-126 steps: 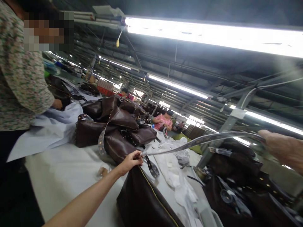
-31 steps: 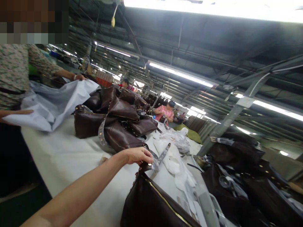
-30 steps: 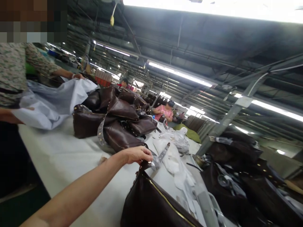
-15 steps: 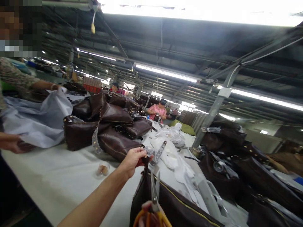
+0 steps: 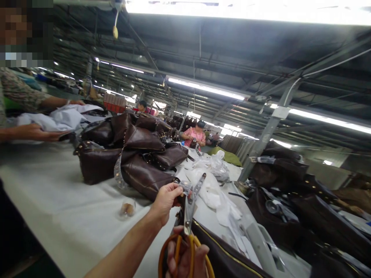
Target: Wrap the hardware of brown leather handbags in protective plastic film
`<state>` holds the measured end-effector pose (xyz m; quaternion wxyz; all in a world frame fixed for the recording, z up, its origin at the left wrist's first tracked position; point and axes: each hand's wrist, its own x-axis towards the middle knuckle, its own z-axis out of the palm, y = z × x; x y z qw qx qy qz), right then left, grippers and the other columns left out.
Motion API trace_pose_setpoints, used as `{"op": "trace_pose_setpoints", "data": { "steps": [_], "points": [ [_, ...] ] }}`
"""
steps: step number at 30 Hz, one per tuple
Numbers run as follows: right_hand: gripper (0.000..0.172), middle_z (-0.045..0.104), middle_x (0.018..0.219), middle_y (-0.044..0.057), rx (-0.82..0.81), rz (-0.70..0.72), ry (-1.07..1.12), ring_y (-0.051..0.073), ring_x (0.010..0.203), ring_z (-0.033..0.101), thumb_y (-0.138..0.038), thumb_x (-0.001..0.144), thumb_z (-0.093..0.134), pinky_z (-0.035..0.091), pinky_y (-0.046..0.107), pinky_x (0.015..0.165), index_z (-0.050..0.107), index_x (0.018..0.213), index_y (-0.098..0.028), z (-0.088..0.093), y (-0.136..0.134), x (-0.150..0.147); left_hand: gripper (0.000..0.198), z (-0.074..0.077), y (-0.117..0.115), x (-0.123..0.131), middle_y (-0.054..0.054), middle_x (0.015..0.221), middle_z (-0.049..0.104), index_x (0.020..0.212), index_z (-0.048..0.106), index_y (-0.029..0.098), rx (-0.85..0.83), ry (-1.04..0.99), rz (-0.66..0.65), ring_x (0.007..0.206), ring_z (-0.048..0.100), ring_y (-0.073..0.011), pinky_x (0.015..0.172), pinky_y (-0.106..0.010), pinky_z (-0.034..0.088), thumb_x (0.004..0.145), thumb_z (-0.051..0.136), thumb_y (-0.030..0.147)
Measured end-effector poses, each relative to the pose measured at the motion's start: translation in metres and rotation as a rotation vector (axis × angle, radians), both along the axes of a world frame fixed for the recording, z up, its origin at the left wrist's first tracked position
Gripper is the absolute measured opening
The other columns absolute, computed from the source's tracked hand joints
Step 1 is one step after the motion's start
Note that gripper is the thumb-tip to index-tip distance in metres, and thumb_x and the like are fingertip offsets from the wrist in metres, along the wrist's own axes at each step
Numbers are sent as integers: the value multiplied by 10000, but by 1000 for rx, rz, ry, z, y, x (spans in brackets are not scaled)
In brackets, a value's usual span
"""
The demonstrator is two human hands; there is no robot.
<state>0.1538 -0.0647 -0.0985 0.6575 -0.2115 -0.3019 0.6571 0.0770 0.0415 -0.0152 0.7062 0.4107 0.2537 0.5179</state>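
Observation:
My left hand (image 5: 165,199) pinches the plastic-wrapped strap (image 5: 193,190) of a dark brown leather bag (image 5: 220,258) that lies at the near edge of the white table (image 5: 58,204). My right hand (image 5: 185,260) grips orange-handled scissors (image 5: 188,235) at the bottom of the view. Their blades point up and reach the clear wrap just right of my left fingers. The bag's gold zipper runs down to the right.
A pile of brown bags (image 5: 130,154) lies farther back on the table. White paper scraps (image 5: 217,193) lie to its right. A person at the left handles white sheets (image 5: 60,117). More dark bags (image 5: 290,193) are stacked at the right. Other workers sit in the distance.
My right hand let go of the long strap, left view, then came up from below with the scissors. The blades have risen to the wrapped strap end held in my left hand.

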Motion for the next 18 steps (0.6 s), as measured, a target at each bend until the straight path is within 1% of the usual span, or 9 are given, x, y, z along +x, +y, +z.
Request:
{"op": "trace_pose_setpoints", "data": {
  "steps": [5,10,12,15,18],
  "points": [
    [684,624,684,-4,-1,-65,18,77,440,534,-738,626,648,496,203,365,609,1060,-210,12,0,-10,297,0,-4,1,-71,719,714,730,596,133,-2,-25,9,551,576,-99,506,-190,329,596,739,357],
    [726,599,641,-34,14,-73,39,71,401,522,-743,620,647,446,166,316,575,1143,-245,17,5,-15,287,-2,-4,1,-58,702,702,697,578,144,1,-48,-11,549,563,-100,511,-199,331,601,745,356],
    [730,593,639,-36,19,-66,17,76,405,527,-752,627,633,432,160,301,566,1154,-251,15,9,-13,287,-3,-3,1,-43,678,687,694,579,145,2,-59,-9,536,548,-93,512,-201,331,599,746,358],
    [750,560,609,-51,2,-26,-34,77,383,509,-755,601,654,400,153,275,564,1143,-245,7,14,-9,287,-3,-3,3,-33,654,671,690,587,140,7,-79,-10,512,524,-85,509,-203,335,597,746,360],
    [705,511,571,-77,-48,-89,-76,53,338,446,-735,632,655,368,141,265,556,1132,-248,-5,19,-4,272,-2,-3,4,-54,681,689,691,585,140,5,-87,-21,516,534,-92,497,-202,330,605,737,350]
  ]
}}
